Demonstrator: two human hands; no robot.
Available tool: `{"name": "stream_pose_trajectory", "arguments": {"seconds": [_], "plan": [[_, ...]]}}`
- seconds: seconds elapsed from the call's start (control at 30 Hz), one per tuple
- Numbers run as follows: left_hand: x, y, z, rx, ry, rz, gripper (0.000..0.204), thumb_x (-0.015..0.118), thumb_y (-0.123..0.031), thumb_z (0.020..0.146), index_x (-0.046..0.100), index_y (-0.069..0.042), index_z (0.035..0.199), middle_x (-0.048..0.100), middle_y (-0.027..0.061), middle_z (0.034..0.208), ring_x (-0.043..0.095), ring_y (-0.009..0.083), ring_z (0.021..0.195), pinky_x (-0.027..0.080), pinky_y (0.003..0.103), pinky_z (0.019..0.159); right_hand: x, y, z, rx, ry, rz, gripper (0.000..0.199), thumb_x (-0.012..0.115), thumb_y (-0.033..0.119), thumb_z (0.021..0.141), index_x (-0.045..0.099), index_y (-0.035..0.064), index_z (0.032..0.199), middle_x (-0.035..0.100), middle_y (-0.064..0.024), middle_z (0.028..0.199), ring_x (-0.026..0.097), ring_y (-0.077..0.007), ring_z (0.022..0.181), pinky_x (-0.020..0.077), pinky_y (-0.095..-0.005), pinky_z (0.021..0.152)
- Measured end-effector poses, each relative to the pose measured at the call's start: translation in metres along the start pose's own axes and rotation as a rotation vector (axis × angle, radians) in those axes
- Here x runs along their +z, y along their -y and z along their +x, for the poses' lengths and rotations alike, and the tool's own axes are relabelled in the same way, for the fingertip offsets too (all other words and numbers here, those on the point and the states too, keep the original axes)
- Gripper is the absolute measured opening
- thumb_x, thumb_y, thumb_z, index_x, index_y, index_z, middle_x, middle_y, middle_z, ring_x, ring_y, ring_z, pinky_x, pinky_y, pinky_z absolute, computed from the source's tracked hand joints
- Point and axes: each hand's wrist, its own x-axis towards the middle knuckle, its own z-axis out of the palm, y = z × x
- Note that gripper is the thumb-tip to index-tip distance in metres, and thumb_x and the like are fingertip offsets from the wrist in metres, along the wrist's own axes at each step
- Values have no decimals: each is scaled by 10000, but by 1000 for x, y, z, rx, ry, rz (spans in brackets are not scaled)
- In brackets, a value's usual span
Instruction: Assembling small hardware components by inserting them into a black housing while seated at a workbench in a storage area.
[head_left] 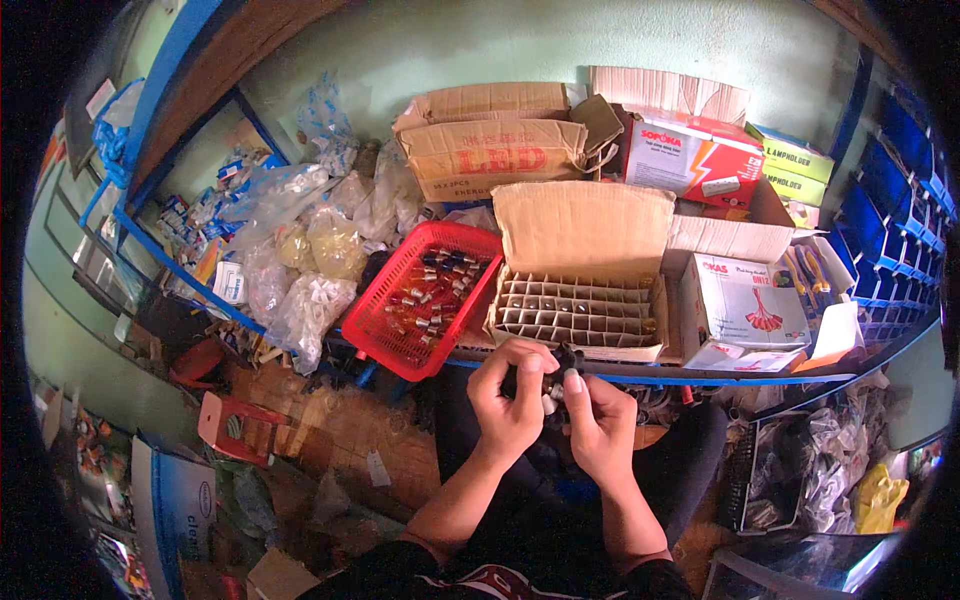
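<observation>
Partly hidden black piece [569,357], fingers [577,396] around it

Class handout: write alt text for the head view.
Left hand and right hand hold a small black object before a bench. A red basket of bulbs sits beside a divided cardboard box, plastic bags further left.

head: left fisheye | faces down, forward | hands [513,395] [602,418] near, wall [470,58] beyond
</observation>
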Motion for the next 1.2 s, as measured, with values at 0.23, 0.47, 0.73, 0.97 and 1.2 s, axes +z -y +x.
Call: {"name": "stream_pose_trajectory", "arguments": {"seconds": [0.23,0.47,0.73,0.97,1.2], "plan": [[-2,1,0,-23,117,70,302,502,-210,1092,643,11,941,716,123,899,688,216,846,530,339,800,-6,2,2,-148,23,180,158,686,93,1036,606,9,927,612,-5,879,509,-62,744,405,-243,639],[-4,5,-2,-87,125,-37,218,573,-185,1072,672,5,1029,715,100,938,676,161,885,526,315,817,-2,-1,6,-197,-20,209,132,701,84,1017,650,-12,1092,662,-49,1011,603,-81,866,490,-234,763],[-4,10,5,-317,16,-299,413,516,-383,1121,650,-5,1024,692,115,1056,637,183,1028,481,343,959,-2,3,12,-235,87,-158,675,869,236,872,560,-41,1405,659,-229,1316,645,-295,1243,474,-398,1089],[-6,14,4,-284,15,-342,213,674,-217,1038,668,-4,1055,701,82,1105,630,136,1033,487,304,944,-3,-11,14,-135,55,-9,507,829,78,884,630,-7,1342,668,-222,1272,665,-298,1182,503,-373,1040],[-20,10,12,-471,398,-211,222,808,-238,975,687,-55,1001,636,-32,768,519,7,577,357,215,472,-14,14,15,-485,99,-168,590,677,-97,898,611,63,1462,630,-201,1338,619,-357,1241,498,-423,1057]]}}
